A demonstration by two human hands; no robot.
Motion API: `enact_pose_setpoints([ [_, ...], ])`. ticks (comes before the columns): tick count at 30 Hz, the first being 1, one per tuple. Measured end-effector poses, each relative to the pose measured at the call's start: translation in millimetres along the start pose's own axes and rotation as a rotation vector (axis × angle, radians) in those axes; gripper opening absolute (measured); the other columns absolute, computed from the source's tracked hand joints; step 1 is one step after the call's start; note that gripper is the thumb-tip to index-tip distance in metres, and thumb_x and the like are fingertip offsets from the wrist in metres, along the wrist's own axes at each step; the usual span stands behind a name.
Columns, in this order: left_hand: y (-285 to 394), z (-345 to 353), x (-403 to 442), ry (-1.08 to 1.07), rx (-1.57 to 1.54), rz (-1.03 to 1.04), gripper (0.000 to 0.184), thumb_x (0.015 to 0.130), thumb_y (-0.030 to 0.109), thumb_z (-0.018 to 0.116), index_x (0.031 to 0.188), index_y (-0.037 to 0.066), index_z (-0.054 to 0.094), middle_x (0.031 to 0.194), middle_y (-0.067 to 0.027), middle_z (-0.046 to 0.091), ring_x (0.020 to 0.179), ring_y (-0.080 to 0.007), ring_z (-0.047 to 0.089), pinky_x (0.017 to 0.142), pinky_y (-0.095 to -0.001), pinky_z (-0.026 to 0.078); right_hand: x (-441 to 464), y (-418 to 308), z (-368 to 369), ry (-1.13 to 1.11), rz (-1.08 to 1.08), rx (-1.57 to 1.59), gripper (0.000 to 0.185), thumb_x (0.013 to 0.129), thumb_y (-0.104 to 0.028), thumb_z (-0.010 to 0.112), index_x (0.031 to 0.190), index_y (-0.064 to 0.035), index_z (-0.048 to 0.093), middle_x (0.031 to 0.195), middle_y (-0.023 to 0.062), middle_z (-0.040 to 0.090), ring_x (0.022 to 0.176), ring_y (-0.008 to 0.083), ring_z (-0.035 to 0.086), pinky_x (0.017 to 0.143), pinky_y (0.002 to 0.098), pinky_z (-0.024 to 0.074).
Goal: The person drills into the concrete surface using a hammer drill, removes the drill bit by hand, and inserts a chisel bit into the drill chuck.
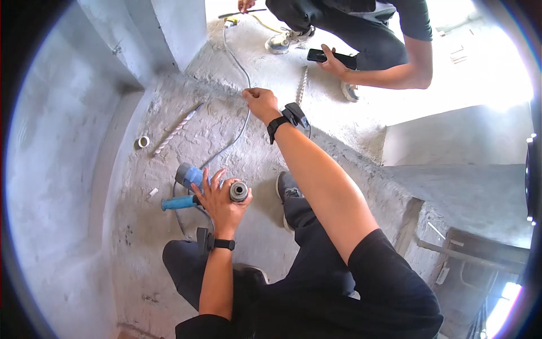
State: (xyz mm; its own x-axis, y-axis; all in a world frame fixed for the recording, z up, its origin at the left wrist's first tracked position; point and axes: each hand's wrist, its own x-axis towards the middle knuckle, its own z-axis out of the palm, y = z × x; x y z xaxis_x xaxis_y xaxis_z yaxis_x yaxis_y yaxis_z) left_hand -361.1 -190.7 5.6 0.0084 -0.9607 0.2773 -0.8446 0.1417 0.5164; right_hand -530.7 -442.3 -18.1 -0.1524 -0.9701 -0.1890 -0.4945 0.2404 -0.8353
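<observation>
My left hand is wrapped around a blue rotary hammer drill near its front end. The drill's metal chuck points up toward me with no bit in it, and its blue side handle sticks out to the left. Stretched forward, my right hand has its fingertips pinched on the grey power cable. That cable runs from the drill across the floor to a yellow connector at the far side. Left of the cable lies a long spiral drill bit.
Another person squats ahead, one hand holding a black phone. A second spiral bit lies near that person. A short white ring and a white scrap are on the rough concrete floor. A concrete wall stands at left.
</observation>
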Motion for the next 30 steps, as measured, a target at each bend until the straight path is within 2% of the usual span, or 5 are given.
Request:
enact_pose_setpoints([
  [6,1.5,-1.8,0.8,-0.002,-0.007,0.001,0.034,0.067,0.036,0.086,0.094,0.023,0.070,0.132,-0.0010,0.057,0.144,-0.0371,0.034,0.118,-0.0684,0.008,11.3,-6.6,-24.3,0.217,0.136,0.328,0.038,0.086,-0.033,0.079,0.116,-0.0104,0.075,0.094,0.0060,0.075,0.074,0.0150,0.068,0.073,0.0327,0.0552],
  [8,1.6,-2.6,1.2,-0.003,-0.009,-0.010,0.033,0.067,0.036,0.086,0.093,0.023,0.070,0.132,-0.0010,0.057,0.144,-0.0369,0.034,0.118,-0.0682,0.008,3.4,-11.5,-41.5,0.347,-0.291,-0.145,0.046,0.083,-0.028,0.079,0.124,-0.0095,0.069,0.103,0.0127,0.072,0.101,0.0295,0.068,0.088,0.0379,0.0541],
  [10,1.8,-4.3,0.6,0.006,-0.011,-0.002,0.034,0.067,0.036,0.085,0.094,0.023,0.070,0.132,-0.0011,0.057,0.144,-0.0366,0.034,0.119,-0.0671,0.008,0.6,-23.4,-47.8,0.326,-0.342,-0.157,0.061,0.079,-0.022,0.082,0.135,-0.0116,0.060,0.110,0.0132,0.068,0.109,0.0311,0.065,0.090,0.0397,0.0534],
  [12,2.6,-3.7,1.3,0.013,-0.016,-0.004,0.032,0.068,0.035,0.085,0.093,0.023,0.069,0.132,-0.0017,0.057,0.145,-0.0373,0.034,0.118,-0.0682,0.008,-1.1,-35.5,-52.9,0.373,-0.512,-0.210,0.067,0.075,-0.022,0.086,0.137,-0.0152,0.061,0.104,0.0076,0.067,0.073,0.0189,0.063,0.074,0.0356,0.0531],
  [30,-2.1,-1.4,1.3,0.005,-0.065,-0.064,0.036,0.065,0.030,0.085,0.096,0.022,0.069,0.132,-0.0005,0.055,0.146,-0.0351,0.032,0.121,-0.0640,0.007,-69.7,-99.7,-126.7,0.200,-1.007,-0.343,0.026,0.077,-0.014,0.084,0.102,-0.0124,0.078,0.091,0.0047,0.067,0.076,0.0199,0.066,0.066,0.0334,0.0531],
])
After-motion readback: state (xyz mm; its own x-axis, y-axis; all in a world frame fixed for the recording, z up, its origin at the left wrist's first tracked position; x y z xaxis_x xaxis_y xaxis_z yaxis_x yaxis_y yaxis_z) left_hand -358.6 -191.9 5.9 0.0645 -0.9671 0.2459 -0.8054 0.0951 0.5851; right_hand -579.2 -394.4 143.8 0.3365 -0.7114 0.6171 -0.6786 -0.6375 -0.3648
